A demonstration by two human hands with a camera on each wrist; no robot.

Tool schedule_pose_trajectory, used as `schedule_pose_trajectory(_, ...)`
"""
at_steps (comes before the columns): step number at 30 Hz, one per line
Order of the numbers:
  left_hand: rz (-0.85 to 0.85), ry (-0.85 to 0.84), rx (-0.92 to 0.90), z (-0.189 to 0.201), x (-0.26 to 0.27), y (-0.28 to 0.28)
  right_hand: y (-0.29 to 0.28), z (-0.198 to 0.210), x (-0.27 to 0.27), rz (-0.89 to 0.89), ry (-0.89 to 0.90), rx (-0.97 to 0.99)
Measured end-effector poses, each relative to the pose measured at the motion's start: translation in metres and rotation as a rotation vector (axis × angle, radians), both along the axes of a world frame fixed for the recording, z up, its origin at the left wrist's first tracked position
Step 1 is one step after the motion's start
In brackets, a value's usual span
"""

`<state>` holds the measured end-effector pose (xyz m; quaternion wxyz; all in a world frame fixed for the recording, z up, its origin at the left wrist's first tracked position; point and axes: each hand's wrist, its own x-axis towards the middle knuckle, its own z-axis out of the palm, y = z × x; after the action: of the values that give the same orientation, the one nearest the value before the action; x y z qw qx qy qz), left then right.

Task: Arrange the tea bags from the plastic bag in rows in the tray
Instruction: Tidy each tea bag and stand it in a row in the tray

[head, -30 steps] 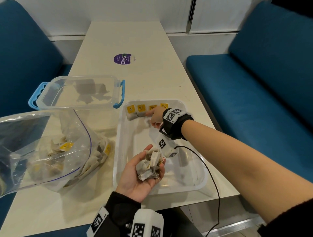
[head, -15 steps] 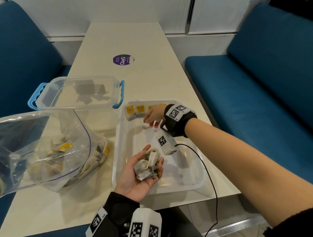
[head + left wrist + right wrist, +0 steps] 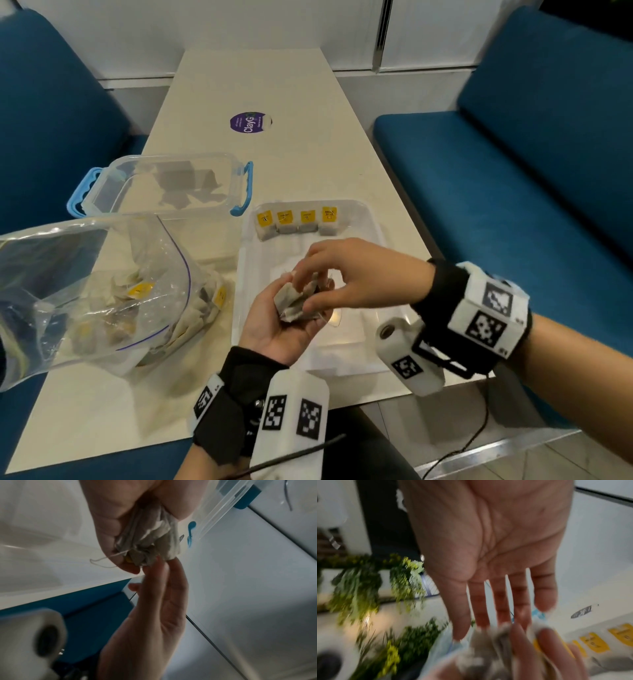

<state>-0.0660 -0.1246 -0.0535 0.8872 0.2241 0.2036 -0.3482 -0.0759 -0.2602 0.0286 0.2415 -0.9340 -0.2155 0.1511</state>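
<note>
My left hand (image 3: 274, 329) is palm up above the near half of the clear tray (image 3: 241, 274), its fingers curled round a crumpled bunch of tea bags (image 3: 291, 301). From the right, my right hand (image 3: 346, 274) reaches over it, and its straight fingertips touch the top of the bunch. The left wrist view shows the bunch (image 3: 150, 545) in the left hand (image 3: 120, 513), with the right hand (image 3: 154, 601) touching it from below. A row of tea bags with yellow tags (image 3: 298, 222) lies along the tray's far wall. The plastic bag (image 3: 85, 291) with more tea bags lies at the left.
A clear container with blue handles (image 3: 164, 185) stands behind the plastic bag. A purple sticker (image 3: 251, 122) sits on the far part of the white table (image 3: 257, 78). Blue benches (image 3: 513, 171) flank the table. The tray sits close to the table's near right edge.
My right hand has left the row at the tray's far wall and come back toward me to the bunch in my left hand. The left hand has stayed roughly in place.
</note>
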Motion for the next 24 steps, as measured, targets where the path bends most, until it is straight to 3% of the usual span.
schedule_pose_trajectory(11, -0.033, -0.095, 0.102, 0.011, -0.007, -0.015, 0.013, -0.02, -0.007, -0.231, -0.222, 0.166)
schedule_pose_trajectory(17, 0.012, -0.069, 0.068, 0.011, -0.003, -0.013, 0.009, -0.022, -0.005, -0.368, -0.142, 0.468)
schedule_pose_trajectory(24, -0.073, 0.018, -0.028, 0.01, 0.001, -0.007, -0.003, -0.02, 0.004, -0.499, 0.061, 0.807)
